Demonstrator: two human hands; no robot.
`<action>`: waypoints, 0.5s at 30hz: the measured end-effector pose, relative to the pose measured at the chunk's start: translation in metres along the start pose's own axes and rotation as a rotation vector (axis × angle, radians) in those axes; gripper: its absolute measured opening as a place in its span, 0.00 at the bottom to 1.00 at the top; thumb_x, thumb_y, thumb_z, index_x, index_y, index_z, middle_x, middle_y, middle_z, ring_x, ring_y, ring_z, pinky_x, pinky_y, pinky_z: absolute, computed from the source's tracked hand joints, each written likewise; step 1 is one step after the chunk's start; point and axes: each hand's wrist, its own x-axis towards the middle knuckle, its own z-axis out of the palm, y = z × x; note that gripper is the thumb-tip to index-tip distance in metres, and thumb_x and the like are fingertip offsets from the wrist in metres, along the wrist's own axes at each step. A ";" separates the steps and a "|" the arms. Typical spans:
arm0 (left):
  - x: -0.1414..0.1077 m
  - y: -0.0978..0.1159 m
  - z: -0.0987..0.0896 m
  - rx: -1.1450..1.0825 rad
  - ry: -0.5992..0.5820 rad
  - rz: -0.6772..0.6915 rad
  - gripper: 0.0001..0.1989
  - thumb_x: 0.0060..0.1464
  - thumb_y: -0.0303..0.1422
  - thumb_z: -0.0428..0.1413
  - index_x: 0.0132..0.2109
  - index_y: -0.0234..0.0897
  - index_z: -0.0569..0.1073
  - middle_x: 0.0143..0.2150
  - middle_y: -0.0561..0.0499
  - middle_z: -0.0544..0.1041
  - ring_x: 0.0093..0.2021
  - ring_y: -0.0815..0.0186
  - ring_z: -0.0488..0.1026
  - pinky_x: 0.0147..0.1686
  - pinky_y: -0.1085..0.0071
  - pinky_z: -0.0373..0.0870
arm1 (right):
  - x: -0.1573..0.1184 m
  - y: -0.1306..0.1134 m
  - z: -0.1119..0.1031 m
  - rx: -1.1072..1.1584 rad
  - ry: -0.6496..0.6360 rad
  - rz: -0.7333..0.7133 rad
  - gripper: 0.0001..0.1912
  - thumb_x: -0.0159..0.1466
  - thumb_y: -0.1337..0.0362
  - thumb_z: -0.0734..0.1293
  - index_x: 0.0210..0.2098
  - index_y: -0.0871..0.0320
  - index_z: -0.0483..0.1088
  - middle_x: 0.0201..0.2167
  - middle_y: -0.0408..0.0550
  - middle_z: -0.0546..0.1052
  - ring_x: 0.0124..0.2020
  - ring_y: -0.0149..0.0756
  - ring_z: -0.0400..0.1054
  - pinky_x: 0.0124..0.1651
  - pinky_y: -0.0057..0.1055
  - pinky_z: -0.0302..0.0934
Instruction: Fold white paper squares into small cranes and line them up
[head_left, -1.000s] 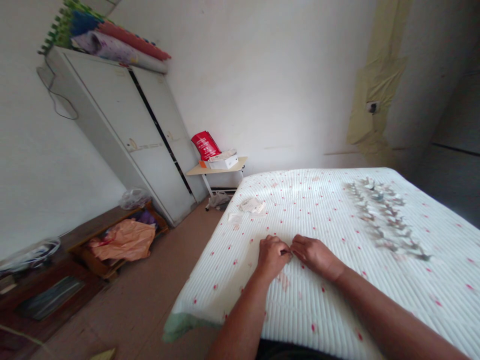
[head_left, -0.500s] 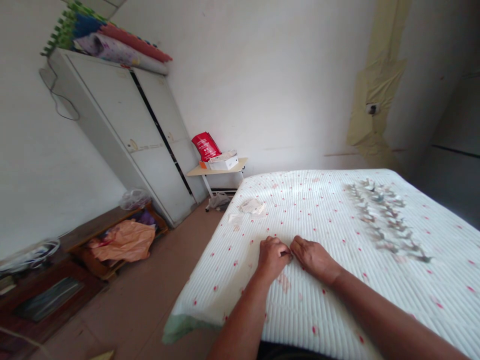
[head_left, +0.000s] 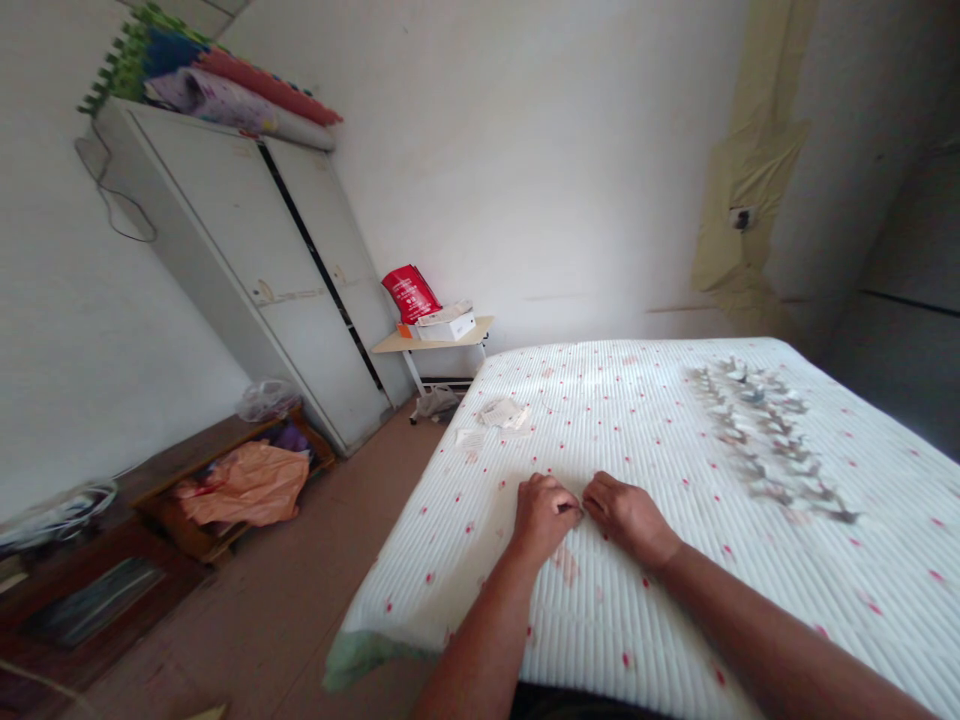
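Both hands are close together above the near part of a white ribbed bed cover (head_left: 630, 430) with small red spots. My left hand (head_left: 546, 512) has its fingers curled, thumb and forefinger pinched. My right hand (head_left: 621, 512) is bent inward, its fingertips pressed together and almost touching the left ones. Whatever lies between the fingertips is too small and too covered to make out. On the right side of the bed stand several rows of small folded paper figures (head_left: 752, 397), shaped like cranes. Beyond my left hand lies a small pile of printed paper pieces (head_left: 504, 412).
A grey metal cabinet (head_left: 225, 230) with rolled mats (head_left: 247, 95) on top leans into view at left. A small table (head_left: 390, 344) holds a red bag (head_left: 411, 293) and a white box (head_left: 448, 325). Low wooden furniture (head_left: 97, 600) stands at the lower left.
My hands have drawn very slightly apart at the fingertips, both still pinched. The view has shifted a little; the paper figures and the pile stay in place.
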 end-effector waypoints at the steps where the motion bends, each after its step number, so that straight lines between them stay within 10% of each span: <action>1: 0.000 0.000 -0.001 -0.003 -0.001 0.003 0.02 0.42 0.29 0.59 0.26 0.42 0.76 0.26 0.56 0.73 0.34 0.69 0.66 0.36 0.71 0.57 | 0.000 0.000 0.000 -0.002 -0.006 -0.005 0.15 0.64 0.69 0.54 0.25 0.61 0.67 0.26 0.44 0.67 0.23 0.26 0.62 0.26 0.23 0.51; 15: 0.000 -0.003 0.002 0.010 -0.011 -0.019 0.03 0.44 0.29 0.58 0.27 0.42 0.77 0.27 0.54 0.74 0.36 0.67 0.66 0.38 0.71 0.57 | -0.001 -0.001 0.003 0.021 0.037 -0.108 0.16 0.64 0.68 0.54 0.24 0.60 0.67 0.24 0.45 0.68 0.24 0.28 0.64 0.30 0.24 0.56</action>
